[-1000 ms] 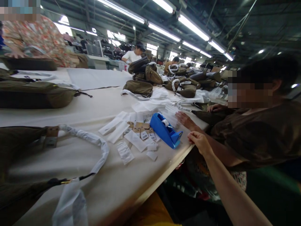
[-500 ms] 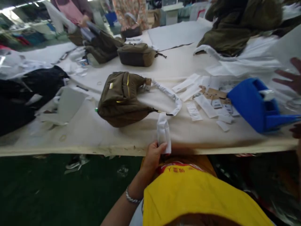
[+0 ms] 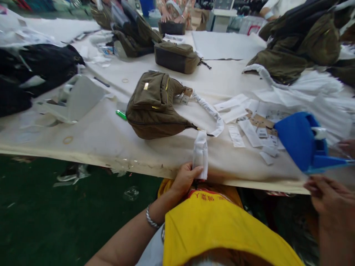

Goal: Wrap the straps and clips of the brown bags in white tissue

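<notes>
My left hand [image 3: 186,178] is closed, its thumb and fingers pinching the lower end of a white-wrapped strap [image 3: 200,153] at the table's front edge. The strap's upper end lies by the clip of an olive-brown shoulder bag [image 3: 155,107], which rests on its side with a cardboard tag [image 3: 185,96]. Another white wrapping covers the bag's looped strap [image 3: 210,112]. At the right, my right hand [image 3: 328,194] has its fingers pinched together just below a blue tape dispenser [image 3: 296,136]; what they hold is too blurred to make out.
Loose white paper strips [image 3: 231,107] and card tags [image 3: 259,122] lie left of the dispenser. A green object [image 3: 121,115] sits beside the bag. A grey-white dispenser-like holder [image 3: 83,98] and dark bags [image 3: 41,70] are at left. Another person's hand [image 3: 348,147] shows at the right edge.
The view has shifted, so more of my right arm shows. My right hand has come into sight below the dispenser, fingers closed. The left hand keeps its hold on the wrapped strap.
</notes>
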`<state>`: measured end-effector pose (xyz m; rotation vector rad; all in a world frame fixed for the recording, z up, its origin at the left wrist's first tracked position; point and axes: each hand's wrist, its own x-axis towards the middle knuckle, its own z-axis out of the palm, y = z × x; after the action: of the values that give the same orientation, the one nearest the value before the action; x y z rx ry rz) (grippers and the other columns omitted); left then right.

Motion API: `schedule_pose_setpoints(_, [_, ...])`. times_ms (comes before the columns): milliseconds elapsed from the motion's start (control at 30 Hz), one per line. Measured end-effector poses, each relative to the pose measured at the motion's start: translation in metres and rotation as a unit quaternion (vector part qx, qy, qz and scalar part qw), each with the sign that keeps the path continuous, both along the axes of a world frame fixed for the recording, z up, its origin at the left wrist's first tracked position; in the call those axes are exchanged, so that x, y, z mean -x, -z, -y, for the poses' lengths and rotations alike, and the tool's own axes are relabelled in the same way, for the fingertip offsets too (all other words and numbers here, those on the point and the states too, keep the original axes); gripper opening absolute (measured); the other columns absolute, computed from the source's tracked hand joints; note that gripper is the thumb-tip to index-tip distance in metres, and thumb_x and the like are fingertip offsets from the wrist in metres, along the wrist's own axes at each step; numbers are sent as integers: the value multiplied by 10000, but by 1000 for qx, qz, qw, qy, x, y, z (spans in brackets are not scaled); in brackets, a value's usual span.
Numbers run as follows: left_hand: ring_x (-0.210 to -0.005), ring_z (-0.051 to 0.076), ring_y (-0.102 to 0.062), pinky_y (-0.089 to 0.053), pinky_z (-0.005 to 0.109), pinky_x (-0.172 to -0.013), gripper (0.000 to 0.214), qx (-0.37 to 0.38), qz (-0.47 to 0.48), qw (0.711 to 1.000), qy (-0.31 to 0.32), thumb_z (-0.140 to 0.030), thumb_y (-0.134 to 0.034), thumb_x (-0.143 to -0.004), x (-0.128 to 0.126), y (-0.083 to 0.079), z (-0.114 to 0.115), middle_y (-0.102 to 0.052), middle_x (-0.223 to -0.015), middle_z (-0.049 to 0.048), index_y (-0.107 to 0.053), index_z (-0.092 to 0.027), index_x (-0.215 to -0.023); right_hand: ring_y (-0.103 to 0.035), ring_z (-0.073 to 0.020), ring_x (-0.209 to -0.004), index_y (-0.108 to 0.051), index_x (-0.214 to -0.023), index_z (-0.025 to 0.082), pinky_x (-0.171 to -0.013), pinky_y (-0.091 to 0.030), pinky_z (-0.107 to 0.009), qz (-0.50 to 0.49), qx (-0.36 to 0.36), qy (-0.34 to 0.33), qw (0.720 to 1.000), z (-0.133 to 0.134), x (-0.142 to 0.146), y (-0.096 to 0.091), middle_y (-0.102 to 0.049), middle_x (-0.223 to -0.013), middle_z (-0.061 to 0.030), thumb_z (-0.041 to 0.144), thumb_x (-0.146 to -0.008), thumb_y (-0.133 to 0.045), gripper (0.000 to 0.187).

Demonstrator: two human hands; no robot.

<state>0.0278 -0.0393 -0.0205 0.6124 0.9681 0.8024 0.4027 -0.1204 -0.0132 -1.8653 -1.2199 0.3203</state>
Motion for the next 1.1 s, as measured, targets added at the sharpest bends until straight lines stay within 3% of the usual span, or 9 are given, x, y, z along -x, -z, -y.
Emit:
schedule_pose_setpoints(67, [-505,108,-479,-363,206,-468,269,-9,-17,1000,2,-334,-658,-650,-1,-1,1,-558,-599,24,-574,-93,-735,-529,-196,-564,-590,-766,286,-536,-388,-371,-136,19,0,991,-15,49,-7,-562,-677,-74,441,-677,-628,183])
schedule_pose_setpoints(133, [-522,108,-471,-367,208,-480,256,-19,-31,999,7,-332,-643,-665,-1,1,1,-548,-613,18,-576,-98,-747,-523,-169,-557,-607,-721,237,-512,-396,-311,-213,105,-128,963,-35,108,-19,-556,-625,-46,413,-705,-609,177])
schedule_pose_setpoints(233, [-568,114,-470,-366,209,-502,261,-43,-47,998,12,-332,-638,-668,0,5,2,-556,-668,23,-590,-101,-781,-495,-132,-553,-606,-704,186,-515,-394,-245,-207,183,-290,916,-63,188,-39,-549,-597,-13,392,-759,-544,222])
schedule_pose_setpoints(333, [-615,129,-481,-367,209,-522,291,-73,-63,995,18,-344,-641,-663,2,7,1,-572,-718,41,-607,-95,-811,-489,-123,-584,-592,-675,168,-531,-385,-213,-171,172,-344,907,-80,232,-46,-557,-609,2,342,-768,-533,206])
schedule_pose_setpoints(433, [-644,139,-486,-376,209,-545,282,-99,-56,993,12,-340,-625,-676,2,4,0,-572,-723,48,-612,-95,-816,-490,-121,-591,-591,-676,164,-540,-379,-209,-125,172,-361,908,-88,243,-38,-568,-624,3,308,-782,-515,195])
schedule_pose_setpoints(600, [-650,137,-484,-384,215,-572,262,-113,-41,993,12,-316,-590,-703,1,2,0,-574,-742,48,-614,-101,-849,-499,-124,-568,-590,-671,174,-521,-346,-217,-19,176,-330,927,-92,237,-24,-582,-607,4,325,-791,-501,212])
schedule_pose_setpoints(1000, [-618,119,-444,-352,203,-548,258,-121,-59,991,27,-342,-604,-703,3,2,1,-542,-693,21,-620,-109,-813,-527,-157,-550,-598,-621,201,-489,-256,-262,221,243,-312,891,-101,232,-33,-622,-602,-51,434,-800,-475,318])
schedule_pose_setpoints(1100, [-609,114,-442,-345,203,-541,300,-96,-57,994,16,-376,-623,-695,3,2,1,-552,-696,20,-618,-107,-827,-510,-167,-534,-583,-607,194,-489,-249,-271,230,243,-277,901,-100,228,-28,-601,-573,-63,522,-763,-496,373])
